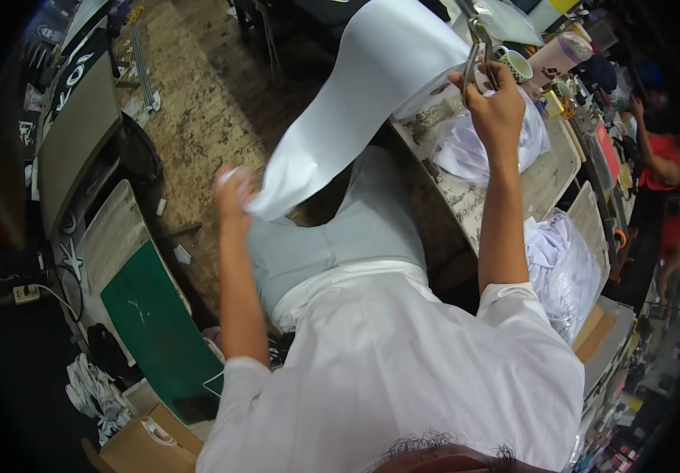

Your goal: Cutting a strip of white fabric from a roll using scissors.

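Observation:
A long strip of glossy white material runs from a roll on the right-hand table down to my left hand, which is closed on its crumpled end and slightly blurred. My right hand grips metal scissors above the table, close to the upper end of the strip. Below and beside that hand lies a bag of white cloth, partly behind my forearm; a second bagged bundle of white cloth sits farther down, beside my right arm.
The right-hand table carries a mug, a pink-white cylinder and clutter. At left are a board with a green mat, a grey panel, a cardboard box and a power socket. A person in red is at far right.

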The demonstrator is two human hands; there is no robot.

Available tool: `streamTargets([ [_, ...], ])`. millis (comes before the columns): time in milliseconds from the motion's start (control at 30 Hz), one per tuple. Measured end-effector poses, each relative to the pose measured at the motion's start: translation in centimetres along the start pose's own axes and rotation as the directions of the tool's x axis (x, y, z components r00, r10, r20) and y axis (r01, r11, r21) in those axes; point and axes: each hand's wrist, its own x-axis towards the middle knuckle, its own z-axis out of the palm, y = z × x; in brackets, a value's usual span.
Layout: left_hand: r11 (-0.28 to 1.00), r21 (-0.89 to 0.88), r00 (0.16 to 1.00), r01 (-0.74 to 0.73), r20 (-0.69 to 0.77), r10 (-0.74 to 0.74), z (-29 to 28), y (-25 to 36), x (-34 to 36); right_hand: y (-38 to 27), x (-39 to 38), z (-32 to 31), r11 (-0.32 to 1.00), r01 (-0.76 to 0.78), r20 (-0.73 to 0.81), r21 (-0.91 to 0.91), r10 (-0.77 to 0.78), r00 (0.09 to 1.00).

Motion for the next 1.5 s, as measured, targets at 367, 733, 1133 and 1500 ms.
streamTargets([
  [367,0.904,0.238,0.603,0.354,0.681,-0.415,25.5,0.5,2.5,2.4,4.7,-1.0,0.989,-0.135,0.009,-0.051,0.136,0.991],
  [733,0.908,0.312,0.689,0.28,0.593,-0.417,39.4,-5.2,3.3,10.4,16.2,2.1,0.934,-0.118,0.152,-0.338,0.178,0.972],
  [1133,0.805,0.587,0.627,-0.085,0.66,-0.415,23.9,-2.1,3.8,4.1,8.3,0.9,0.938,0.1,0.11,-0.333,-0.067,0.992],
  [1500,0.385,0.889,0.934,-0.248,0.325,-0.149,0.0,4.1,-1.7,-1.9,4.6,3.9,0.978,0.174,0.16,-0.115,-0.154,0.975],
])
